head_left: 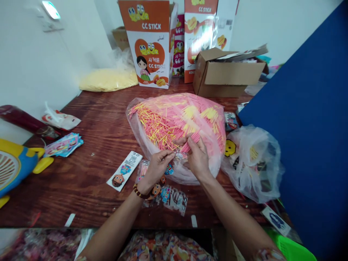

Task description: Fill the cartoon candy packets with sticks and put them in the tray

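Observation:
A large clear plastic bag lies open in front of me, full of thin pink and yellow sticks. My right hand is closed round a small bundle of pink sticks over the bag. Just left of it, my left hand, with a beaded bracelet at the wrist, pinches the edge of a small clear printed packet; fingers partly hide it. The fingertips of both hands are close together. More flat clear packets with cartoon print lie under and beside my left wrist.
A white printed card stack lies left of the bag. On the right stands a knotted plastic bag beside a blue panel. CC Stick boxes and an open carton line the back. A blue-yellow toy-like device is at left.

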Tool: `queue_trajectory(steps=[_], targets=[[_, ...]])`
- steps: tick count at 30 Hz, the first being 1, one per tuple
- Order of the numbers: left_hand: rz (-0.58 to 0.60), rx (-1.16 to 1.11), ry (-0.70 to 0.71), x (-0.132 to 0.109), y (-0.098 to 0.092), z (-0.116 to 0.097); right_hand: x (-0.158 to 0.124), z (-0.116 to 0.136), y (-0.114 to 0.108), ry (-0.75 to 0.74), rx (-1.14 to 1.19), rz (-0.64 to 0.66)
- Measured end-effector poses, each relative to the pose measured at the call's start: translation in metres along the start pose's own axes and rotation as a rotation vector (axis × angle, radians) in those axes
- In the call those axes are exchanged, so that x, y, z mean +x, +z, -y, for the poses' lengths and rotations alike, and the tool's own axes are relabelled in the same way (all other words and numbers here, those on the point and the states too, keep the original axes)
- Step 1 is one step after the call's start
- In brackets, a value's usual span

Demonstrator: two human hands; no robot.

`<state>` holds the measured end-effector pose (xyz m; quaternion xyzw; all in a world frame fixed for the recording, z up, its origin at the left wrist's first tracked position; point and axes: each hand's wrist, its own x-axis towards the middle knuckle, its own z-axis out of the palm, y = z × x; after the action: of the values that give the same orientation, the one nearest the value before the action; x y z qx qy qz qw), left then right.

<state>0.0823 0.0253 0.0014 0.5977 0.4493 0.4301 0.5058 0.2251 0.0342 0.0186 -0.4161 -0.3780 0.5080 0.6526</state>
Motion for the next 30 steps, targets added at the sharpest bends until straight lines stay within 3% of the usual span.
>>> queue_trajectory(steps=[5,11,16,22,25,28,30], targets=[[-0.024,-0.035,-0.006,-0.003,0.000,0.005,-0.003,0.001,-0.007,-0.040,-0.091,-0.029],[-0.017,-0.081,-0.004,0.000,0.002,0.009,-0.010,0.012,-0.002,0.014,-0.235,0.178],[-0.026,-0.151,0.004,0.008,-0.001,0.007,-0.003,0.020,-0.005,-0.056,-0.272,0.277],[-0.037,-0.215,0.033,0.018,-0.001,0.003,0.007,0.034,-0.014,-0.186,-0.728,0.516],[-0.066,-0.256,0.025,0.019,-0.002,0.002,0.011,0.043,-0.021,-0.136,-0.661,0.538],[-0.138,-0.301,0.020,0.014,-0.015,-0.001,0.011,0.044,-0.033,-0.104,-0.642,0.466],[-0.213,-0.323,0.033,0.006,-0.034,-0.003,0.002,0.039,-0.041,-0.050,-0.735,0.534]])
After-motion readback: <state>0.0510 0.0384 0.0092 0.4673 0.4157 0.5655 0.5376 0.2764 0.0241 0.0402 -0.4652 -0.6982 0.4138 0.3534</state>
